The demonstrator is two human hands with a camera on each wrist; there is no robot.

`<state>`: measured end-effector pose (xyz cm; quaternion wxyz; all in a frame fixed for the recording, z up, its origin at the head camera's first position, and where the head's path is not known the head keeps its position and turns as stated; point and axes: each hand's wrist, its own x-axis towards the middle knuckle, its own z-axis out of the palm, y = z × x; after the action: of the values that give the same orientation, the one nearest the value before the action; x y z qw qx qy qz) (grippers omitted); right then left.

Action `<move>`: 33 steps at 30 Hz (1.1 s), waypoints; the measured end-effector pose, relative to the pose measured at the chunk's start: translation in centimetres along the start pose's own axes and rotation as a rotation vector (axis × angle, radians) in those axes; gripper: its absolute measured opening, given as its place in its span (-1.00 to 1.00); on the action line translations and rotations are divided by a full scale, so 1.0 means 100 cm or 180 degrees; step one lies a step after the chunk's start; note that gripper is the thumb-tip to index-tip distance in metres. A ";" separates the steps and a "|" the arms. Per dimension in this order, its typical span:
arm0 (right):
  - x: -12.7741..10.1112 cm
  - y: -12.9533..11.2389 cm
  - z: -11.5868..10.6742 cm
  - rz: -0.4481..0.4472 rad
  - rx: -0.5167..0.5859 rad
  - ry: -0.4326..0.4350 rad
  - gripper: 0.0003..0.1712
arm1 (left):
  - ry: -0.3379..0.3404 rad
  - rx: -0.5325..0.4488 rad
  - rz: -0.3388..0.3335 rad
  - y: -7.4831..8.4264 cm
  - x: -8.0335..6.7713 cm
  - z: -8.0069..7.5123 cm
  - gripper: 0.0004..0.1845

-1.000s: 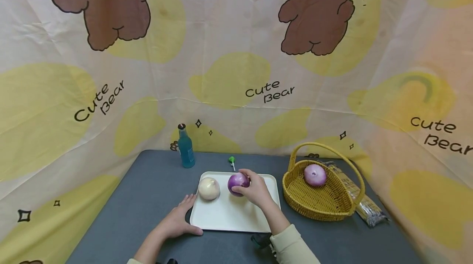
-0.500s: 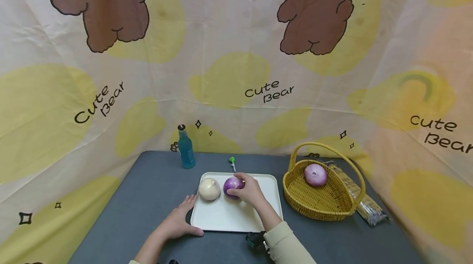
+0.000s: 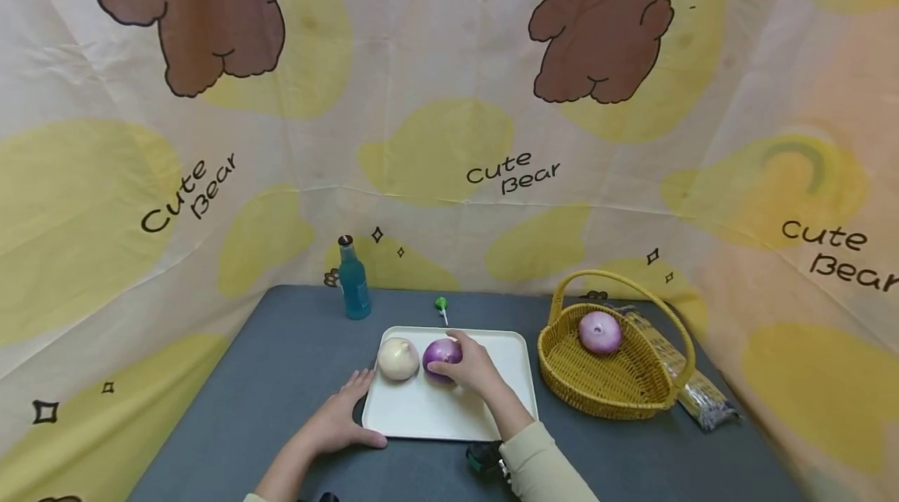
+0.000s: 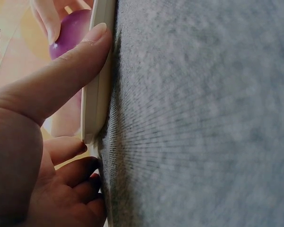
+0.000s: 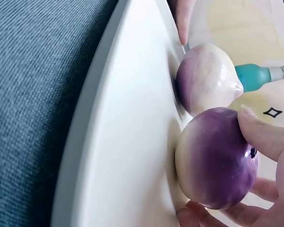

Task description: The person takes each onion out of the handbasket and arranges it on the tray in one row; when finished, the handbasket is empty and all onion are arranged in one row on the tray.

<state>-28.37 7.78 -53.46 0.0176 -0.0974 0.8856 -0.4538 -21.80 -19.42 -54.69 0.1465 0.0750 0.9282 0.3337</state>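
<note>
Since a second ago our right hand (image 3: 472, 368) has carried the purple onion (image 3: 441, 359) leftward and down onto the white tray (image 3: 449, 416), just beside the pale onion (image 3: 397, 358). Our left hand (image 3: 337, 424) lies open, thumb along the tray's near-left corner. We should steady the tray there and uncurl the right fingers gently so the onion cannot roll

Three onions (image 3: 442, 360), one tray (image 3: 428, 416), basket (image 3: 611, 389), bottle (image 3: 353, 281), lollipop (image 3: 441, 307)

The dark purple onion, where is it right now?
In the head view the dark purple onion sits on the white tray, gripped by the right hand, beside the pale onion.
</note>
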 end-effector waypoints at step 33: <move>-0.023 -0.030 -0.072 -0.0233 -0.0198 0.0369 -0.21 | -0.0007 -0.0008 0.0079 -0.003 0.002 0.000 0.36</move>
<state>-26.49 12.30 -46.97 -0.0534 -0.1039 0.8946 -0.4313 -22.01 -19.57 -54.93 0.1434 0.0867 0.9266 0.3366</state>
